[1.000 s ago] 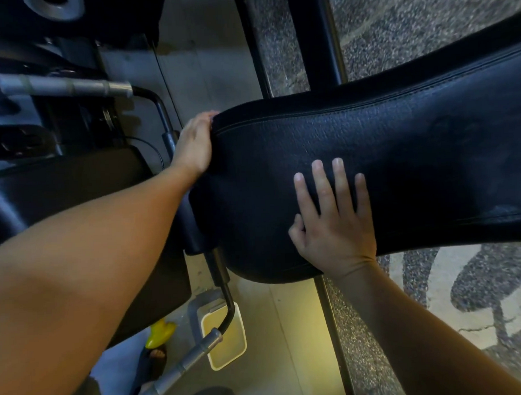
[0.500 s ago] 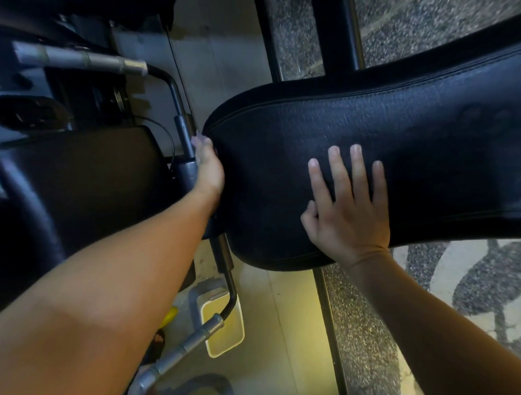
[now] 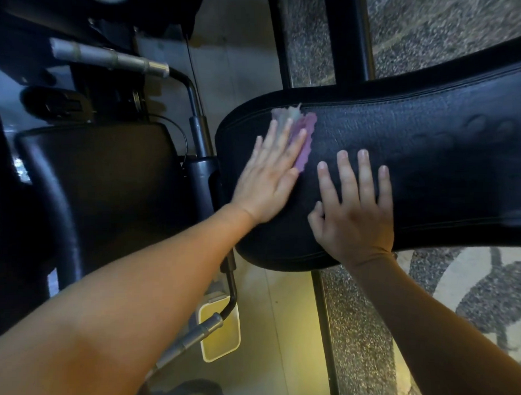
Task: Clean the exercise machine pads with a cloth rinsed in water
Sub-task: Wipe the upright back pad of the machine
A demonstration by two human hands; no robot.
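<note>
The left hand [image 3: 270, 179] shifts from the end edge of the pad [image 3: 429, 167] onto its top, grip spread, pressing the cloth [image 3: 305, 130] flat, while the right hand [image 3: 357, 211] stays flat alongside, grip spread: top wiping likely begins

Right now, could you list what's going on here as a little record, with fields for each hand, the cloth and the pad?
activity: wiping a black exercise pad
left hand: fingers straight, pressing the cloth flat on the pad
right hand: flat on the pad, fingers spread, holding nothing
cloth: purple and pale, near the pad's left end, partly under the left hand
nearby: a second black pad to the left; a grey metal handle above it
</note>
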